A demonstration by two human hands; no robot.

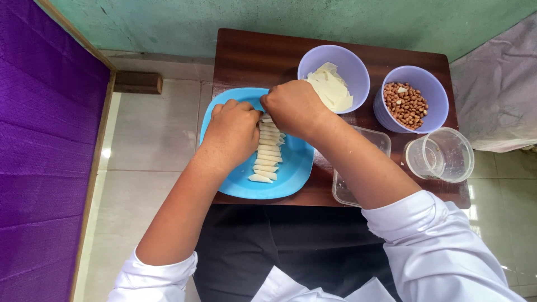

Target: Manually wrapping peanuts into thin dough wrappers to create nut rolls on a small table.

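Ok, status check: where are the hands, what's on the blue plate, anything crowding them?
Left hand and right hand meet at the top of the rolled wrappers lined up on the blue plate. What the fingers pinch is hidden. Wrapper bowl close by, not blocking.

Green wall [224, 14], pale tiled floor [151, 134], dark wooden table [251, 56], purple panel [39, 140] left.

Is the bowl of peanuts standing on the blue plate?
No, the bowl of peanuts stands on the wooden table, to the right of the blue plate and apart from it.
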